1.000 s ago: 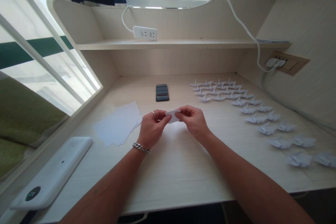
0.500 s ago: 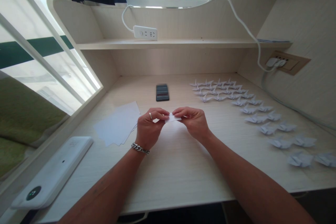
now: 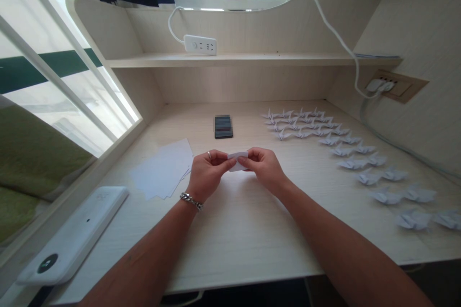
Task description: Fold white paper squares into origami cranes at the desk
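Note:
A small folded piece of white paper (image 3: 237,160) is pinched between both my hands just above the middle of the desk. My left hand (image 3: 207,172), with a ring and a metal bracelet, closes its thumb and fingers on the paper's left end. My right hand (image 3: 265,168) grips the right end the same way. A loose stack of white paper sheets (image 3: 162,170) lies on the desk just left of my left hand.
Several folded paper cranes (image 3: 334,141) lie in rows across the right of the desk. A dark phone (image 3: 223,126) sits behind my hands. A white flat device (image 3: 72,237) lies at the front left. A power strip (image 3: 200,44) rests on the shelf, its cable running to a wall socket (image 3: 391,85).
The paper has tilted up again between my fingers after lying flatter half a second ago. Both hands stay in about the same place.

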